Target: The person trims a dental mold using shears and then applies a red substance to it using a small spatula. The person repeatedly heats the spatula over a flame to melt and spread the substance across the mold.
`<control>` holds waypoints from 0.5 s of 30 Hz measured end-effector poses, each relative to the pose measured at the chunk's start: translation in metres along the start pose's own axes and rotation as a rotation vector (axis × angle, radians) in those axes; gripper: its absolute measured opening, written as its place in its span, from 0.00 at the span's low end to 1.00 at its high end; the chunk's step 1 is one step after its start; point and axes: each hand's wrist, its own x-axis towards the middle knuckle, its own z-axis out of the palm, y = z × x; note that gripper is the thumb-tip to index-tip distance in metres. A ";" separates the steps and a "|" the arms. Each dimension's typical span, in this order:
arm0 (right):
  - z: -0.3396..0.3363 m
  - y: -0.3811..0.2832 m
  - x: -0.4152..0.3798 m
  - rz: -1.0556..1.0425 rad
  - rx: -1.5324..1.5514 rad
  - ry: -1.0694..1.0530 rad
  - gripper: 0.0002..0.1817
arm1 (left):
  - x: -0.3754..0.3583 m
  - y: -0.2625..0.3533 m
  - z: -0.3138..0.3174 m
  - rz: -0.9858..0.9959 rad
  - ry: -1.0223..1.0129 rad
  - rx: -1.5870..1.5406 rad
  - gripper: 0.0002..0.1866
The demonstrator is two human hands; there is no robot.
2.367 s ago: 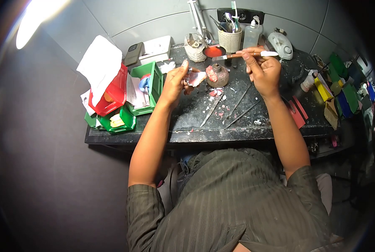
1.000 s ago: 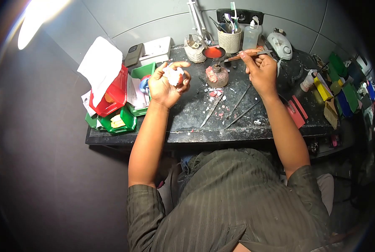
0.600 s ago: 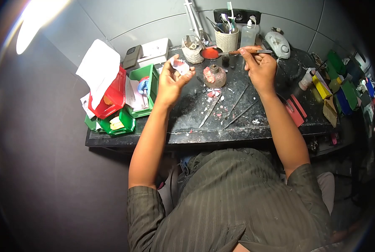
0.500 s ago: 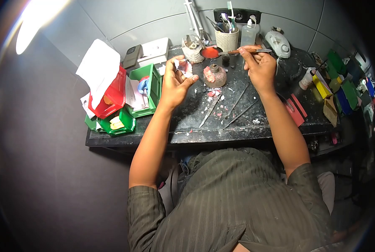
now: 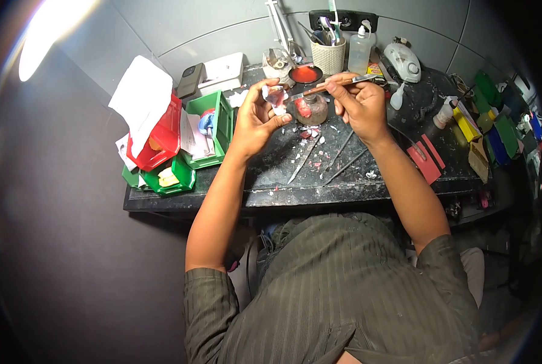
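Between the thumb and fingers of my left hand (image 5: 251,124) is a small pink-and-white dental model (image 5: 274,97). My right hand (image 5: 367,112) grips a wax knife (image 5: 321,88) by its brown handle, with the blade pointing left and its tip right at the model. Under the knife stands a round glass spirit lamp (image 5: 317,114) smeared with pink wax. Behind it lies a round dark dish of red wax (image 5: 306,74). Crumbs of pink and white material are scattered in front of the lamp.
Several thin metal tools (image 5: 304,159) lie across the black bench (image 5: 259,197). Green bins (image 5: 222,130) and a red bin (image 5: 172,136) stand left. At the back are a brush cup (image 5: 328,59) and a clear bottle (image 5: 359,51); pink wax sheets (image 5: 426,164) lie right.
My right hand has moved left and slightly down, bringing the wax knife from the red wax dish to the dental model. My left hand has turned the model slightly and shifted a little right.
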 end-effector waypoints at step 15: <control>0.000 0.000 -0.001 -0.013 0.022 -0.077 0.07 | -0.001 0.004 0.002 -0.061 -0.016 -0.047 0.37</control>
